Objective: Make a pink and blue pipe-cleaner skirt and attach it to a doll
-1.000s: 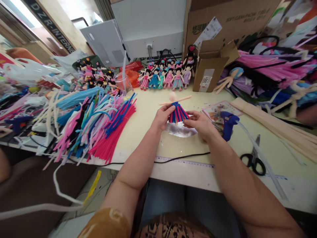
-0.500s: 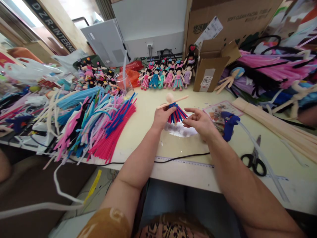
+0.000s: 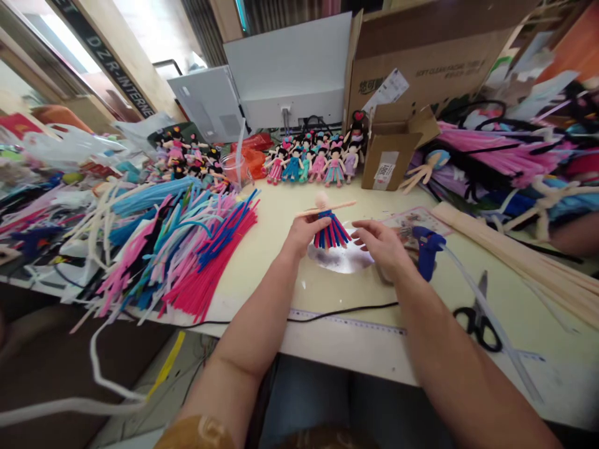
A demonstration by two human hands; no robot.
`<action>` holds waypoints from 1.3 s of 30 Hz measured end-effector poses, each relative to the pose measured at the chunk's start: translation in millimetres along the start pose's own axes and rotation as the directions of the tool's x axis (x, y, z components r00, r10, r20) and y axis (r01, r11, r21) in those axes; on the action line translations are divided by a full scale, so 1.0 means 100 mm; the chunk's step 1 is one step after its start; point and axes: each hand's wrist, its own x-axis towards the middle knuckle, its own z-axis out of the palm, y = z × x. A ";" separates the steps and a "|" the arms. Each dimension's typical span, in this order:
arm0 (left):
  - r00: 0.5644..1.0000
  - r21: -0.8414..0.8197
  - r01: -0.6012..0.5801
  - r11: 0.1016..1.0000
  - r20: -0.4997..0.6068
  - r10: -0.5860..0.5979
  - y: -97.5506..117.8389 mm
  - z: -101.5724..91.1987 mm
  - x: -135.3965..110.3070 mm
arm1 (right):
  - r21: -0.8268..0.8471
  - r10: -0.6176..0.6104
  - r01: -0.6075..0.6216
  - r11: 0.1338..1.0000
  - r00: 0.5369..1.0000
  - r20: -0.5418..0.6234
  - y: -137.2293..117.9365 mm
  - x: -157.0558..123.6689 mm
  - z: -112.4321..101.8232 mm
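Observation:
My left hand [image 3: 304, 234] is closed on the waist of a pipe-cleaner doll [image 3: 331, 231], thumb across its front. The doll has a bare beige head, beige arms stretched sideways and a skirt of blue and pink-red strips that fan out downward. My right hand [image 3: 379, 242] is just right of the skirt, fingers apart and slightly bent, with nothing visible in it. Under the doll lies a shiny silvery sheet [image 3: 344, 259] on the table. Right of my right hand is a blue glue gun [image 3: 428, 249].
Black-handled scissors [image 3: 478, 321] and a beige pipe-cleaner bundle [image 3: 505, 249] lie at right. Coloured pipe cleaners [image 3: 173, 243] heap up at left. Finished dolls [image 3: 318, 163] stand at the back beside a small open carton [image 3: 390, 156]. A black cable [image 3: 327, 313] crosses the table front.
My right hand has drawn slightly away from the skirt, and its fingers no longer reach the strips. My left hand keeps its hold on the doll. The camera view has shifted a little.

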 end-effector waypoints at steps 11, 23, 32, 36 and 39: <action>0.994 0.139 -0.023 0.990 0.107 0.008 0.03 0.09 -0.10 | 0.111 -0.052 0.049 0.993 0.998 0.024 0.15 0.09 0.10; 0.999 0.147 -0.037 0.988 0.040 0.032 0.25 0.27 -0.01 | -0.153 -0.104 0.105 0.983 0.994 0.011 0.43 0.21 0.18; 0.999 0.152 -0.032 0.988 -0.017 0.035 0.28 0.29 0.11 | -0.185 -0.138 0.133 0.974 0.990 -0.014 0.46 0.24 0.18; 1.000 0.127 -0.012 0.992 -0.023 0.015 0.28 0.28 0.16 | -0.185 -0.141 0.134 0.974 0.990 -0.026 0.49 0.25 0.19; 0.999 0.127 -0.026 0.992 -0.020 0.029 0.32 0.28 0.19 | -0.176 -0.153 0.140 0.974 0.987 -0.058 0.48 0.26 0.19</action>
